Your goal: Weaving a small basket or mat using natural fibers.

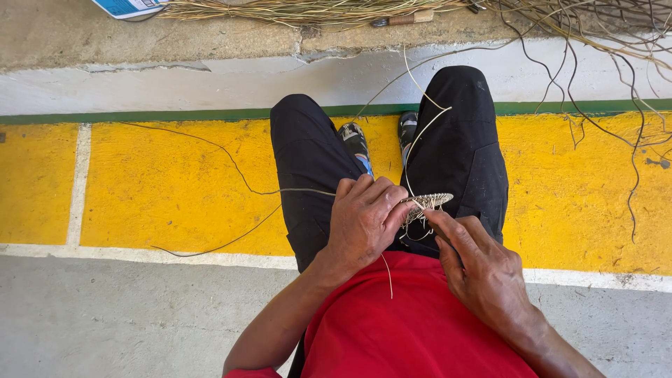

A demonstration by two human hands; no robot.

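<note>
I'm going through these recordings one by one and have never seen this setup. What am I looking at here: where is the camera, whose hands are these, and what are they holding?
There is one picture, taken by a camera worn on a person's head and looking straight down. So you see that person's own body: a red shirt, black trousers and shoes on a yellow painted floor.

The left hand and the right hand meet over the lap. Together they hold a small woven piece made of thin pale fibres. Loose strands trail from it across the floor and over the knees.

Along the top edge, on a concrete ledge, lies a bundle of dry straw and what looks like a tool with a wooden handle.
</note>
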